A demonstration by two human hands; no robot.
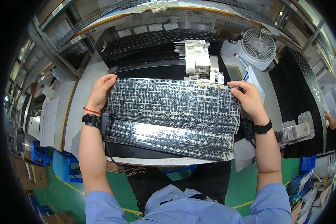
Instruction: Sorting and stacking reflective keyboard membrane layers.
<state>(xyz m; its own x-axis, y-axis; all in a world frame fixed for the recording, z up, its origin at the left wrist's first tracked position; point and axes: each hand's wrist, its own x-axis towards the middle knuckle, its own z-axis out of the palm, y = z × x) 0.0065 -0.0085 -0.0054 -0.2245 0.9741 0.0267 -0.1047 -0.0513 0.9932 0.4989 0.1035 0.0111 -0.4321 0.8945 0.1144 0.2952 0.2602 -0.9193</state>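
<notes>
A keyboard membrane circuit sheet [171, 100], dark with silver traces and dots, lies tilted toward me in front of my body. My left hand [100, 91] is closed on its upper left corner, thumb over the edge. At the upper right corner, my right hand [250, 99] pinches the sheet between thumb and fingers. Several similar sheets [183, 149] lie fanned beneath it toward the table's front edge, one shining with glare. Just behind the held sheet stand bundles of pale flat tabs [198, 59], partly overlapping its upper right edge.
Black dotted sheets [149, 44] are piled at the back under a shelf [168, 15]. A white fan [258, 44], a red-capped marker [239, 58] and a plastic bag [254, 82] are back right. More black sheets [298, 93] lie right, near another person's hand [334, 121].
</notes>
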